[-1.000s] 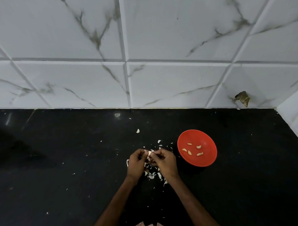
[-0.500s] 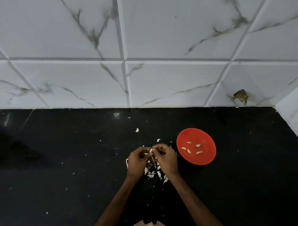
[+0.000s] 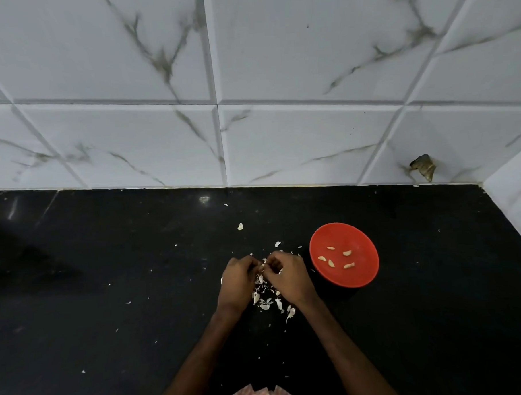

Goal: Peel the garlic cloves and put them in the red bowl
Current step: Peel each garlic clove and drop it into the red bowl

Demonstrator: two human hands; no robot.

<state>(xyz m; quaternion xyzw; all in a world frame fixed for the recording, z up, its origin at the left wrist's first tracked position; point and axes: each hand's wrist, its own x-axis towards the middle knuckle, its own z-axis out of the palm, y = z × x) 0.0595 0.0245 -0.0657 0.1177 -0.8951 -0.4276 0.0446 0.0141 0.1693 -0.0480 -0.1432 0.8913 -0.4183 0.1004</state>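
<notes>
A black bench (image 3: pixel 109 308) is running below a wall of white, grey-veined tiles (image 3: pixel 280 142), and a person is working at its near middle. The left hand (image 3: pixel 237 283) and right hand (image 3: pixel 288 278) are meeting just above the bench, their fingers (image 3: pixel 253 262) curling in tightly and pinching a small garlic clove (image 3: pixel 263 267) between them, apparently so that one hand is steadying it while the other is picking at the skin. Torn white skins (image 3: pixel 266 301) are lying scattered directly beneath. The red bowl (image 3: pixel 359 240) is sitting just beside the right hand and holding five peeled cloves (image 3: pixel 331 263), probably placed near for a short drop.
</notes>
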